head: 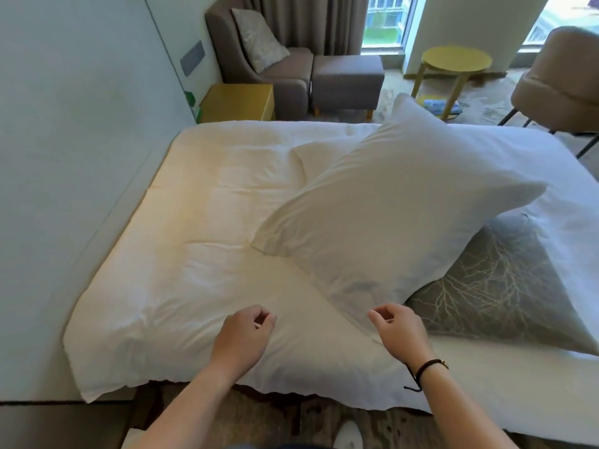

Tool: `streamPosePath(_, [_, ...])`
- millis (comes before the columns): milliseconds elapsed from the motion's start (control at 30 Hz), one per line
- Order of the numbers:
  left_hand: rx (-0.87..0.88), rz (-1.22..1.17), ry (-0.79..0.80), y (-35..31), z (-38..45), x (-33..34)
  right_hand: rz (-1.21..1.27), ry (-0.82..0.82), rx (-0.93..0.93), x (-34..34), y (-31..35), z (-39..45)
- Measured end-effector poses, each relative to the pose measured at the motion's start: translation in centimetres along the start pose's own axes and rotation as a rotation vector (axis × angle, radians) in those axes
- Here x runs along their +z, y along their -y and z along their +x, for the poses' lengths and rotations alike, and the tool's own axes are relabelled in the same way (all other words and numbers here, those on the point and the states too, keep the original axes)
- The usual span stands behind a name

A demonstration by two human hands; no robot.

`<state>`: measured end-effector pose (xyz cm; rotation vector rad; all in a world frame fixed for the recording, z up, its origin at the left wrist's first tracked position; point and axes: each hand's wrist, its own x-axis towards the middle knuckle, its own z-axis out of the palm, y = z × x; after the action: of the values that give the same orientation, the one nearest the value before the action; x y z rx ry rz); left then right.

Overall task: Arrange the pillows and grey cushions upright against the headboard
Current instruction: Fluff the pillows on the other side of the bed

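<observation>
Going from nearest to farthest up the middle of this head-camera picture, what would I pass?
Left hand and right hand → the big white pillow lying tilted on the bed → the grey footstool → the window.

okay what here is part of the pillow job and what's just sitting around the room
Part of the job: white pillow, flat pillow, grey cushion, left hand, right hand.

Just around: armchair with its cushion, footstool, yellow round table.
</observation>
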<state>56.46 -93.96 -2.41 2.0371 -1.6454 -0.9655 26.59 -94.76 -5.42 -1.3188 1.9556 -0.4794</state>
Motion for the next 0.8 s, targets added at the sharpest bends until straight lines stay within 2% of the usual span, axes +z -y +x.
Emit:
streamPosePath(200, [0.009, 0.002, 0.068, -0.7, 6.1, 1.2, 0.022, 0.019, 0.069, 0.4, -0.3, 2.5])
streamPosePath(400, [-0.043, -0.139, 0.145, -2.2, 14.5, 1.0, -0.060, 0.033, 0.185, -0.5, 1.4, 3.2])
streamPosePath(600, [-0.059, -0.200, 0.161, -2.9, 21.5, -0.3, -0.266, 0.032, 0.117, -1.8, 6.0, 8.3])
streamPosePath(800, [-0.149, -0.226, 0.127, -1.6, 23.7, -1.2, -0.370, 0.161, 0.026, -1.1, 11.0, 16.4])
